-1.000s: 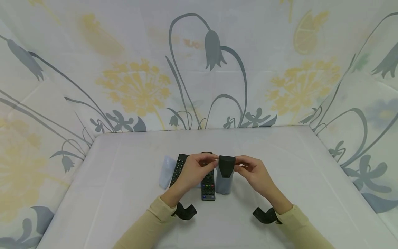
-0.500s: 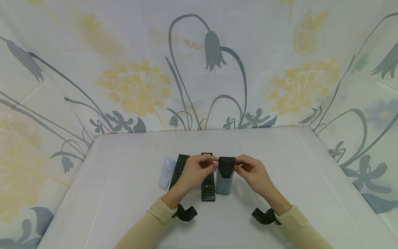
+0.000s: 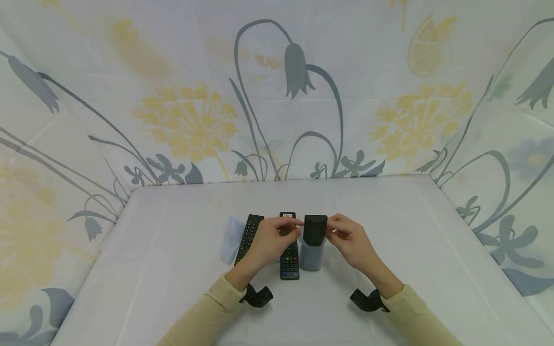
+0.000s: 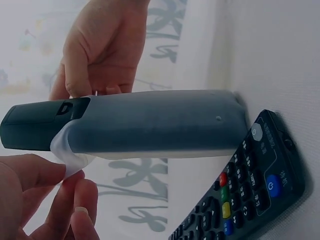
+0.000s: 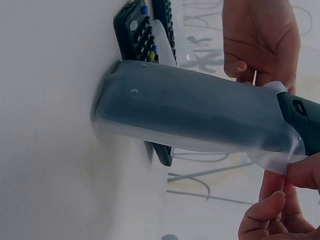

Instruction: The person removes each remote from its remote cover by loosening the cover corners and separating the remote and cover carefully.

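Note:
A black remote control [image 3: 315,230] stands on end in a translucent bluish sleeve cover [image 3: 310,258], its bare top sticking out above the cover's mouth. My left hand [image 3: 269,240] pinches one side of the cover's rim between thumb and fingers; the left wrist view shows the rim [image 4: 69,150] drawn away from the remote. Across from it, my right hand [image 3: 352,242] pinches the other side of the rim, where the right wrist view shows a flared flap [image 5: 275,157]. The foot of the cover [image 5: 107,100] touches the table.
A second black remote [image 3: 289,262] lies just left of the cover, partly behind my left hand. Further left lie a third remote [image 3: 249,235] and a pale translucent cover [image 3: 232,240]. A white cloth covers the table [image 3: 182,269]; patterned fabric [image 3: 268,120] rises behind.
The standing remote's top has tilted slightly, and the cover's rim now shows spread out on both sides. Both hands stay in nearly the same place.

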The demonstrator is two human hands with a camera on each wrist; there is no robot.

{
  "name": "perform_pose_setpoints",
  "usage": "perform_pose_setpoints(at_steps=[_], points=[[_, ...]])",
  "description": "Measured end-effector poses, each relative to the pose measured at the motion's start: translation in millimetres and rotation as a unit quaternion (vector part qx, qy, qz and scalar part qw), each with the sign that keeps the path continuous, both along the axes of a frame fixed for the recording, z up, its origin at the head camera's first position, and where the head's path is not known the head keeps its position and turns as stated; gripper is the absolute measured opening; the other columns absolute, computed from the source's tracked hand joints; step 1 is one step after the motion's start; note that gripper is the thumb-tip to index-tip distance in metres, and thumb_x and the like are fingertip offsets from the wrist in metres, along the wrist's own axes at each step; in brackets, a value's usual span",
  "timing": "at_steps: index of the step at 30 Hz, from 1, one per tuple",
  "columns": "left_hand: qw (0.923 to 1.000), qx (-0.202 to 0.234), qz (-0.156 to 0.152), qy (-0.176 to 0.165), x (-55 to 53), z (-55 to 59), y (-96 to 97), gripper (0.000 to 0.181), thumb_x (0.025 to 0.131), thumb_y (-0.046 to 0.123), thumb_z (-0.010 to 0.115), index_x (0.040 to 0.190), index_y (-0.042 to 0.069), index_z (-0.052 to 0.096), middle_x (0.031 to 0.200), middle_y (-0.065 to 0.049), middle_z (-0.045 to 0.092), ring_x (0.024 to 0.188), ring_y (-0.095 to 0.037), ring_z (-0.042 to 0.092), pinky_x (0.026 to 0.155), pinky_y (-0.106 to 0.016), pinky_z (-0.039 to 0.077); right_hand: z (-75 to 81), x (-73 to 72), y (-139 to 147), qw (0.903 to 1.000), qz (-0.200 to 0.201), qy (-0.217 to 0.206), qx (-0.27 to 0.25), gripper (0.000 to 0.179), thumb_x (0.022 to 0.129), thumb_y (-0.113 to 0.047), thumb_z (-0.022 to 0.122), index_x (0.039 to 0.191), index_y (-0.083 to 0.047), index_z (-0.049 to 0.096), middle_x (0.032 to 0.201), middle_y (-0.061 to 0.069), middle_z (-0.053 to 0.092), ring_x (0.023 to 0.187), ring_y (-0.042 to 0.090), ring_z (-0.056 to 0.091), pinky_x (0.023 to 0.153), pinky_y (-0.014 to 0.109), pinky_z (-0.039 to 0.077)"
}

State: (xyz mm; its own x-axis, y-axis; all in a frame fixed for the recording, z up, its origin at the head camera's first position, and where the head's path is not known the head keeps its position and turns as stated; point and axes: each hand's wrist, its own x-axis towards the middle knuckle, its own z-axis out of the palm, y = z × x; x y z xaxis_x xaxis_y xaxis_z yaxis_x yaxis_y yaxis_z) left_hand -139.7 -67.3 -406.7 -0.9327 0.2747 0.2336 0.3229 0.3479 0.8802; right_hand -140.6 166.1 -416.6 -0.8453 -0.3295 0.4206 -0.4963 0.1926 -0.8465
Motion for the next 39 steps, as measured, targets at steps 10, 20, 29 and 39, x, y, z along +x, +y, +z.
perform_pose_setpoints(at_steps=[10,20,29,39], points=[[0.9996,0.017,-0.016,-0.015,1.8,-4.2,-1.4,0.017,0.093,0.005,0.066,0.107,0.012,0.073,0.084,0.001,0.069,0.072,-0.018,0.065,0.061,-0.025,0.049,-2.3,2.2,-1.3,0.9985,-0.017,-0.006,0.052,0.025,0.089,0.013,0.065,0.107,-0.004,0.072,0.099,0.005,0.065,0.088,0.016,0.061,0.072,0.025,0.054],[0.9984,0.008,-0.044,-0.036,4.3,-4.2,-2.9,0.020,0.097,0.013,0.065,0.115,0.011,0.071,0.089,-0.001,0.069,0.079,-0.029,0.069,0.062,-0.026,0.051,-0.6,4.0,0.3,0.9973,-0.021,-0.026,0.065,0.021,0.094,0.007,0.062,0.107,-0.007,0.070,0.102,0.003,0.065,0.093,0.014,0.060,0.075,0.027,0.054],[0.9995,0.002,-0.024,-0.021,5.4,-3.3,-2.6,0.021,0.095,0.010,0.067,0.116,0.012,0.069,0.092,0.001,0.066,0.078,-0.011,0.063,0.067,-0.027,0.052,5.7,6.8,3.7,0.9960,0.016,-0.060,0.063,0.029,0.095,0.000,0.064,0.124,0.000,0.066,0.116,0.013,0.069,0.105,0.019,0.065,0.085,0.028,0.055],[0.9988,0.038,-0.025,-0.014,5.9,-5.0,-0.6,0.014,0.094,0.005,0.068,0.107,0.007,0.064,0.093,-0.004,0.065,0.079,-0.015,0.064,0.069,-0.027,0.053,5.0,6.3,6.4,0.9988,0.009,-0.047,-0.007,0.026,0.084,0.013,0.070,0.110,0.008,0.071,0.107,0.004,0.072,0.090,0.010,0.069,0.072,0.029,0.058]])
